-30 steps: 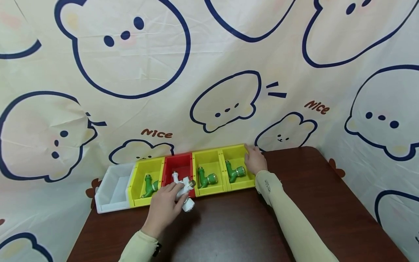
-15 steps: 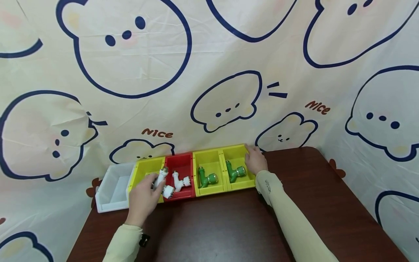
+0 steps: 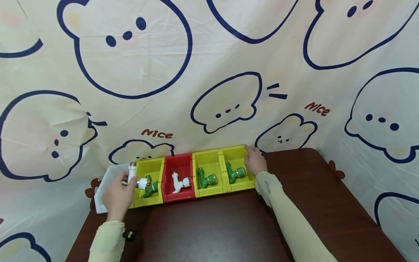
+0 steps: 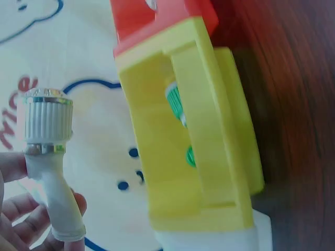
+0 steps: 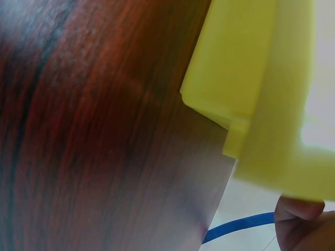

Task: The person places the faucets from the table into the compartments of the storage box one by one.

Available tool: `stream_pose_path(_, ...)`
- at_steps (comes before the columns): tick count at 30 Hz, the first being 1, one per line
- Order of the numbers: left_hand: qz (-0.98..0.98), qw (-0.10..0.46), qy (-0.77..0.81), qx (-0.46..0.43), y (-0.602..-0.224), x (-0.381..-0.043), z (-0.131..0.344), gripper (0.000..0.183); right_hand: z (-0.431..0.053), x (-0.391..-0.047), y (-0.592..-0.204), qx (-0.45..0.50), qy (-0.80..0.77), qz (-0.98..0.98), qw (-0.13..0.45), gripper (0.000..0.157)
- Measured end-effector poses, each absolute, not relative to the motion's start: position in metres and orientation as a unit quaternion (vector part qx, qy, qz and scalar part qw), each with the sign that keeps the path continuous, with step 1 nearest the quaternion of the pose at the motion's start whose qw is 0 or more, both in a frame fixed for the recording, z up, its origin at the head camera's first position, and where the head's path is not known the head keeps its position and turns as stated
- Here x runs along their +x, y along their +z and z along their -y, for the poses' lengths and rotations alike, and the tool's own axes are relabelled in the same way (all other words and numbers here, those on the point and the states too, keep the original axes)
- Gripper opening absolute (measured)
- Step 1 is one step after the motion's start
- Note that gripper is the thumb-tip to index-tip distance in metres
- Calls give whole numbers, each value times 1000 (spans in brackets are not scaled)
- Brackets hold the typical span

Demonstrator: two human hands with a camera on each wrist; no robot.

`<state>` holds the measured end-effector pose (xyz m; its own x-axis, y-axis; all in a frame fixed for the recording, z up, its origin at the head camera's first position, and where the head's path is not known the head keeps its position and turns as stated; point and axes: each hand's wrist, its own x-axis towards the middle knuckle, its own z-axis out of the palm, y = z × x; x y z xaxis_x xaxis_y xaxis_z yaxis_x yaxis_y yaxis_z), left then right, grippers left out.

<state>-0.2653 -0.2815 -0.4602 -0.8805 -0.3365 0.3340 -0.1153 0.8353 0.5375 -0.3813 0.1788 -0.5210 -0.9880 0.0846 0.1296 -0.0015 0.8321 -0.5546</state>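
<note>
My left hand (image 3: 116, 196) holds a white plastic tap (image 4: 52, 162) with a ribbed knob, raised over the border of the white bin (image 3: 102, 210) and the left yellow bin (image 3: 157, 162). A green tap (image 3: 151, 188) lies in that yellow bin, partly hidden by the held tap. The red bin (image 3: 178, 163) beside it has another white tap (image 3: 178, 182) inside. Two more yellow bins to the right each contain a green tap (image 3: 207, 178). At the row's right end, my right hand (image 3: 256, 161) grips the outer wall of the last yellow bin (image 5: 282, 104) near its back corner.
The bins stand side by side along the back of a dark brown wooden table (image 3: 209, 233). Behind them hangs a pale cloth (image 3: 226, 54) printed with cartoon bears, which also runs down both sides.
My left hand has carried the white tap leftward from the red bin, past the left yellow bin, turning its spout end upward. The right hand has stayed at the end bin.
</note>
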Motion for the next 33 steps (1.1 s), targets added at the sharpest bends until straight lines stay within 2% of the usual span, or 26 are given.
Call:
stream_pose_path(4,923,220,-263,172,-464,-270,299,41,-179,-381,-523,-23,294,952,79,49)
stream_pose_path(11,912,194,-270,239,-475,-273,330,49,-180,-382,-526,-21,293,952,81,49)
stream_pose_path(25,889,207,-282,295,-493,-280,360,45,-180,-381,-523,-17,291,953,76,48)
stream_pose_path(33,902,172,-250,307,-501,-284,366,45,-179,-381,-523,-18,287,954,79,48)
